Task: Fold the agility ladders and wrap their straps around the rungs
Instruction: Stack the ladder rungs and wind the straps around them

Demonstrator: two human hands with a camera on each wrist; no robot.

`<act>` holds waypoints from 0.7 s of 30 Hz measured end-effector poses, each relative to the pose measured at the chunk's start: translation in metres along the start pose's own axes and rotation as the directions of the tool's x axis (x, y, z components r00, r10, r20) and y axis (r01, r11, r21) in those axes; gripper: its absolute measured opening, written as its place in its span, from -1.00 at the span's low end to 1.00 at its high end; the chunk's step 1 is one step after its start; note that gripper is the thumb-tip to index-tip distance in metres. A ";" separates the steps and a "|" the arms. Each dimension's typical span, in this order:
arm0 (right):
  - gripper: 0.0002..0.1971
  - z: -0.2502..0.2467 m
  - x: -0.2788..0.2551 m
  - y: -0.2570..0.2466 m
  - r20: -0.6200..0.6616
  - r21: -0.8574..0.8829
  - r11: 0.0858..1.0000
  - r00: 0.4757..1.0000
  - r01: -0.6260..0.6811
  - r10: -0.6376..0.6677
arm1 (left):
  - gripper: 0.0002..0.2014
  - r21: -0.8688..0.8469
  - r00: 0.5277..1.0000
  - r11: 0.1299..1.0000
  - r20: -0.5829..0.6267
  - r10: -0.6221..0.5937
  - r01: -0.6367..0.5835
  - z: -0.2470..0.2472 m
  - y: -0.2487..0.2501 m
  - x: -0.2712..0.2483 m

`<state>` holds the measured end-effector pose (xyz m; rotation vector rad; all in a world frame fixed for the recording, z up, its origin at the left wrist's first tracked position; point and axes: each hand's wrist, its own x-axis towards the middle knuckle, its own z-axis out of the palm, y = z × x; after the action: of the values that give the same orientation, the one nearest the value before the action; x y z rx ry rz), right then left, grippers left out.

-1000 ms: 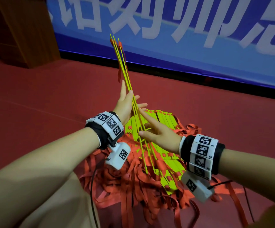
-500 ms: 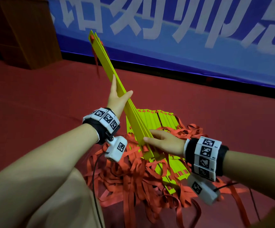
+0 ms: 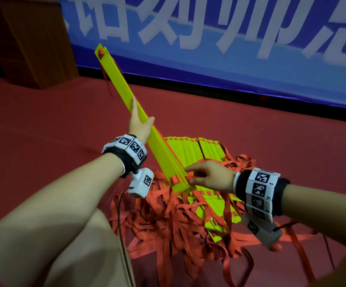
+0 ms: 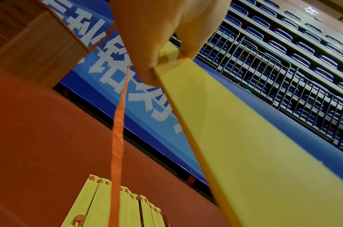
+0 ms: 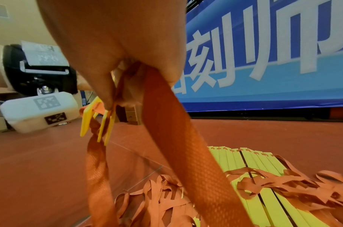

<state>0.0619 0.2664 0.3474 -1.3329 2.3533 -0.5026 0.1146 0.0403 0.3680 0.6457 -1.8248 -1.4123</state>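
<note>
A stack of yellow ladder rungs (image 3: pixel 120 83) slants up to the left above the floor. My left hand (image 3: pixel 141 119) grips it at the middle, thumb on one face and fingers along the other; the left wrist view shows the same clamp on the rungs (image 4: pixel 244 138). At the stack's lower end my right hand (image 3: pixel 190 177) pinches an orange strap (image 5: pixel 176 138) beside the rung ends (image 5: pixel 106 127). Another strap (image 4: pixel 118 130) hangs from the stack's top. More yellow rungs (image 3: pixel 192 154) lie flat on the floor in a tangle of orange straps (image 3: pixel 168 224).
Red floor (image 3: pixel 43 131) runs to a blue banner wall (image 3: pixel 230 59). A wooden cabinet (image 3: pixel 22 38) stands at the far left. My knee (image 3: pixel 74 255) is at the lower left, next to the strap pile. Railings and seats (image 4: pixel 283 69) rise behind the banner.
The held stack has swung left and turned from edge-on to showing its flat face. My right hand has slid from the stack's middle down to its lower end and taken a strap.
</note>
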 end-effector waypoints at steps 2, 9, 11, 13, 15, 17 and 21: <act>-0.57 0.000 0.002 0.002 -0.028 -0.009 1.000 1.000 -0.009 0.008 | -0.21 0.007 1.000 1.000 0.006 0.000 0.000 0.003 0.000 0.000; -0.60 -0.006 0.003 0.012 -0.055 -0.110 0.993 0.998 -0.038 0.032 | -0.21 0.013 1.000 1.000 0.005 0.013 -0.013 0.009 0.000 -0.008; -0.58 -0.009 -0.001 0.014 -0.041 -0.161 0.987 0.999 -0.021 0.015 | -0.20 0.012 1.000 1.000 -0.002 0.006 -0.006 0.009 0.001 -0.009; -0.55 -0.009 -0.007 0.013 0.018 -0.208 0.978 0.999 0.030 -0.027 | -0.20 0.016 1.000 1.000 0.002 0.004 -0.004 0.008 0.002 -0.010; -0.51 -0.007 -0.011 0.013 0.088 -0.208 0.975 0.994 0.076 -0.059 | -0.20 0.034 0.999 0.999 0.035 0.023 -0.024 0.008 0.002 -0.011; -0.47 -0.010 -0.012 0.015 0.097 -0.157 0.985 0.994 0.066 -0.051 | -0.17 0.063 0.993 0.996 0.106 0.052 -0.059 0.008 0.004 -0.013; -0.46 -0.032 -0.004 0.028 -0.141 -0.045 0.999 0.990 -0.015 0.008 | -0.07 0.076 0.953 0.991 0.289 0.087 -0.114 0.014 0.005 -0.021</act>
<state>0.0276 0.2874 0.3620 -1.3436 2.4993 -0.5598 0.1169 0.0655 0.3658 0.4015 -2.1265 -1.4175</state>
